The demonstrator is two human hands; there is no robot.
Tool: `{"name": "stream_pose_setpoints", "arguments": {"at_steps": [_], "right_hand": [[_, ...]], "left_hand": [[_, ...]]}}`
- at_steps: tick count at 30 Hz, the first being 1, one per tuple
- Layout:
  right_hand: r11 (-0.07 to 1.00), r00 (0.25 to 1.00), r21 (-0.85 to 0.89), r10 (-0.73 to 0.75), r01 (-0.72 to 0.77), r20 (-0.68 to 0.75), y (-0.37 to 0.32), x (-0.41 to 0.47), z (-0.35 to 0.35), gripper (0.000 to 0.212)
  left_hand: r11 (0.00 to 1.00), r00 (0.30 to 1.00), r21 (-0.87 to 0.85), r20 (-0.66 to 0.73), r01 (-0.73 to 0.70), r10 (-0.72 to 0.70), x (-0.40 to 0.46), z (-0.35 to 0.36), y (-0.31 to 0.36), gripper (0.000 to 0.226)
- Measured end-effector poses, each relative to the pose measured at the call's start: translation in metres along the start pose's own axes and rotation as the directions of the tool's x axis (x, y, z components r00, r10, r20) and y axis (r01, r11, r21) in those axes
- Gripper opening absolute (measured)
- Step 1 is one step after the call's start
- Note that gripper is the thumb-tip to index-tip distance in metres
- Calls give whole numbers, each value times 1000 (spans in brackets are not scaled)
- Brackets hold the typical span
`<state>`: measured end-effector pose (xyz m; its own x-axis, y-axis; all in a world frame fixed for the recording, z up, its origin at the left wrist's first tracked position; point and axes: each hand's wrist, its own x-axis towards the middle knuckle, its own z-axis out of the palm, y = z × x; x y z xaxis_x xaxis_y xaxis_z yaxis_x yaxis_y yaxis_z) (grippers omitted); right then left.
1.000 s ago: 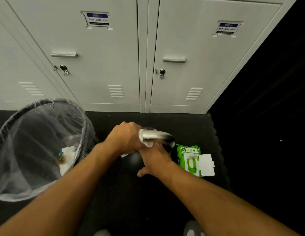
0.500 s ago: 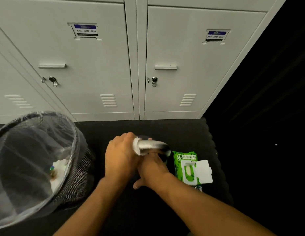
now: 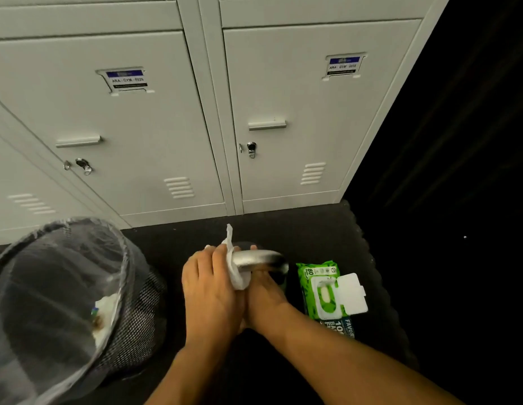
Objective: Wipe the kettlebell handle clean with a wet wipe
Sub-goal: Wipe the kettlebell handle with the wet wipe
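1. From the head view, my left hand (image 3: 209,290) sat low and just left of centre in the frame, its fingers curled round a white wet wipe (image 3: 235,266) that was wrapped over the left end of the kettlebell handle (image 3: 256,258).
2. One corner of the wipe stuck up above my knuckles, and another fold hung below the handle against the heel of that hand.
3. The handle lay roughly level, silvery and blurred, running rightward from my left hand to a dark end near the middle of the frame.
4. My right hand (image 3: 266,296) lay beneath the handle, touching my left hand; its fingers were hidden under the handle, so I could not tell whether they were curled or straight.
5. The kettlebell's body was dark and mostly hidden by my hands.
6. Just right of my right hand lay a green wipe pack (image 3: 321,290) on the black floor mat (image 3: 313,229), its white lid flap open.
7. In the lower left of the frame stood a mesh bin (image 3: 137,317) with a clear liner, some crumpled white waste inside it.
8. Grey lockers (image 3: 155,127) filled the upper half of the frame.
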<state>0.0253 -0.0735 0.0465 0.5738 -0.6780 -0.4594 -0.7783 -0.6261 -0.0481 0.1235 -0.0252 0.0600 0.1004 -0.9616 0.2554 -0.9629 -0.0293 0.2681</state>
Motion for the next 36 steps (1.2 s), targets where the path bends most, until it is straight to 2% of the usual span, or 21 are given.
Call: {"name": "stream_pose_setpoints", "arguments": {"at_steps": [3, 5, 7, 8, 11, 13, 14, 17, 20, 22, 24, 25, 27, 28, 29, 30, 31, 32, 34, 35, 36], "right_hand": [[998, 999, 52, 28, -30, 45, 2, -1, -2, 120], [1000, 1000, 1, -20, 20, -14, -1, -11, -11, 120], [1000, 1000, -29, -13, 12, -10, -2, -11, -12, 120], [1000, 1000, 16, 19, -19, -7, -3, -9, -10, 123], [997, 998, 55, 59, -60, 19, -2, -12, -8, 133], [997, 997, 22, 74, -74, -12, -1, -13, -7, 133], [998, 998, 13, 67, -66, -16, -1, -11, -6, 133], [999, 999, -39, 33, -32, 43, -2, -6, -6, 134], [996, 998, -87, 0, 6, 69, -5, 9, 9, 138], [993, 1000, -116, 20, -17, 24, -3, 16, 14, 139], [993, 1000, -119, 24, -22, 16, -1, 11, 9, 134], [994, 1000, -110, 16, -16, 4, -1, 6, 7, 130], [996, 997, -58, 71, -72, -20, -5, 8, 21, 120], [984, 984, 39, 173, -172, -33, -7, 9, 27, 111], [961, 966, 104, 259, -256, -14, -7, 4, 31, 104], [960, 962, 77, 273, -270, -19, -7, 6, 32, 106], [980, 981, -32, 194, -195, -21, -7, 9, 28, 112], [989, 996, -122, 82, -86, -36, -4, 12, 31, 118], [991, 999, -134, -9, 13, 33, -1, 3, 11, 120], [987, 999, -156, -24, 30, 35, -2, 1, 7, 119], [983, 999, -176, -45, 49, 23, -2, 4, 6, 117]], "left_hand": [[998, 996, -43, 70, -49, 52, 11, -13, -3, 54], [971, 961, -210, 222, -117, 163, 23, -28, -22, 55], [904, 854, -427, 469, -7, 228, 40, -48, -36, 46], [893, 783, -448, 569, 42, 249, 50, -53, -38, 38], [959, 649, -284, 730, 4, 214, 82, -46, -28, 26], [983, 675, -178, 720, -49, 164, 86, -37, -17, 28], [989, 725, -137, 674, -62, 139, 83, -34, -14, 28], [990, 938, -51, 315, -134, 144, 52, -25, -12, 28], [975, 976, -67, 34, -211, 213, 27, -10, -19, 40], [974, 974, -9, -9, -228, 228, 23, -7, -18, 47], [977, 969, 57, 154, -204, 193, 42, -17, -10, 42], [980, 921, 65, 360, -186, 151, 59, -24, -8, 37], [996, 623, 1, 781, -84, 52, 94, -34, -1, 31], [999, 481, -8, 876, -49, 31, 108, -36, 4, 31], [999, 402, -17, 915, -51, 36, 115, -37, 7, 31], [997, 399, -23, 915, -75, 52, 116, -34, 8, 30], [995, 464, -23, 883, -102, 68, 112, -31, 8, 27], [991, 584, 3, 808, -134, 76, 100, -27, 6, 27], [971, 869, 79, 466, -227, 166, 62, -20, 0, 27], [963, 935, 73, 269, -260, 232, 46, -18, -1, 30], [957, 954, 64, 121, -284, 275, 34, -15, -1, 32]]}}
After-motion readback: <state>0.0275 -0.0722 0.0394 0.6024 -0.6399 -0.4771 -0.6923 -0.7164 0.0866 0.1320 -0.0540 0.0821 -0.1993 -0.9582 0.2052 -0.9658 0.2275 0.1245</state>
